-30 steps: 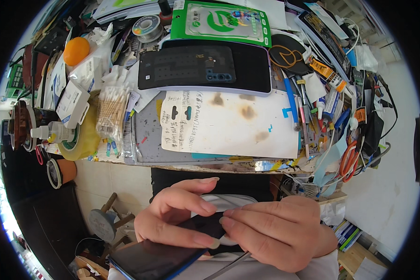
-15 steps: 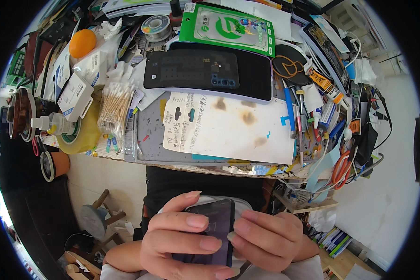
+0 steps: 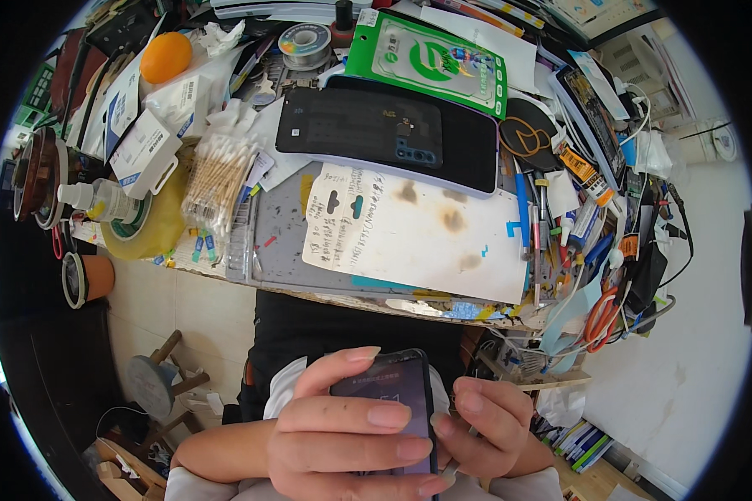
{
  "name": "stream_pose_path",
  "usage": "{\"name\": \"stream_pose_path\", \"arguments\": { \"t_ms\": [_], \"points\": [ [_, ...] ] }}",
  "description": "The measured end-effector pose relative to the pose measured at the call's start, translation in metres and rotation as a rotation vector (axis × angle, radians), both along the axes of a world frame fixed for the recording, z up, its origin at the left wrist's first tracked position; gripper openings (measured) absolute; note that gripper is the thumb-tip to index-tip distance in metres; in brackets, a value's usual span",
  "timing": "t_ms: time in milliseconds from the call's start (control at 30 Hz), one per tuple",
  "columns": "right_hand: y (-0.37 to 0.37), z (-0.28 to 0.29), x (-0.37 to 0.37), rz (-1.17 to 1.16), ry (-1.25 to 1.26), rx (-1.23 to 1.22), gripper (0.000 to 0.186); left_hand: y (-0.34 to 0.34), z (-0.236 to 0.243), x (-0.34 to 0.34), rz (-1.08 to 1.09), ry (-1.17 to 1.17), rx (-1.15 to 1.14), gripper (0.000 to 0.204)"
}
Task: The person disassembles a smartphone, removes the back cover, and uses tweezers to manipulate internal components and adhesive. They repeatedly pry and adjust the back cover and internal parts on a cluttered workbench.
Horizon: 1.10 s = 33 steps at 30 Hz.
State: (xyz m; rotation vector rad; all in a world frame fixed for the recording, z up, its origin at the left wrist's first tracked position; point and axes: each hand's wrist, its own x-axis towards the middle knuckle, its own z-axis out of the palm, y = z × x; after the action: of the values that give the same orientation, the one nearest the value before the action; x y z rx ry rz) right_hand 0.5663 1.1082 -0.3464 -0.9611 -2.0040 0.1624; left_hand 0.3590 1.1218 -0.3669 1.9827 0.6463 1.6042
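I see the left hand (image 3: pixel 334 434) gripping a phone (image 3: pixel 408 376), its fingers spread across the lit screen and one fingertip near the phone's top edge. The phone sits under that hand, just left of the right hand (image 3: pixel 489 430). The right hand is half curled beside the phone's edge, fingertips drawn close together; something thin and pale shows by them, but I cannot tell what it is or how firmly it is held. Ahead of both hands, on the desk, I have a stained white card (image 3: pixel 430 238) and, farther off, a dark phone back (image 3: pixel 351 125). A bag of cotton swabs (image 3: pixel 220 188) lies ahead and left of the left hand; a stool (image 3: pixel 152 388) stands to its left.
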Motion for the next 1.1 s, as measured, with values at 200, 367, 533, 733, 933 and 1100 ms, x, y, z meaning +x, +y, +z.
{"name": "stream_pose_path", "arguments": {
  "t_ms": [200, 367, 533, 733, 933, 1100],
  "points": [
    [-0.002, 0.001, 0.000, 0.005, -0.012, -0.015, 0.018, -0.008, -0.002, 0.005, 0.049, -0.043, -0.035, 0.039],
    [-0.003, 0.001, 0.001, 0.005, 0.000, -0.010, 0.018, 0.013, 0.002, -0.002, -0.015, 0.017, 0.112, 0.036],
    [-0.004, 0.001, 0.001, 0.027, 0.005, -0.020, 0.018, 0.016, 0.009, 0.002, -0.011, 0.023, 0.103, 0.037],
    [-0.006, 0.002, 0.002, 0.000, 0.014, -0.076, 0.018, 0.021, 0.012, -0.008, -0.076, 0.115, 0.136, 0.034],
    [-0.009, 0.003, 0.008, 0.025, 0.003, -0.096, 0.017, 0.008, 0.016, 0.001, -0.012, 0.060, 0.061, 0.032],
    [-0.008, 0.006, 0.007, 0.021, 0.001, -0.101, 0.016, 0.005, 0.010, 0.008, 0.031, -0.003, 0.084, 0.033]
  ]
}}
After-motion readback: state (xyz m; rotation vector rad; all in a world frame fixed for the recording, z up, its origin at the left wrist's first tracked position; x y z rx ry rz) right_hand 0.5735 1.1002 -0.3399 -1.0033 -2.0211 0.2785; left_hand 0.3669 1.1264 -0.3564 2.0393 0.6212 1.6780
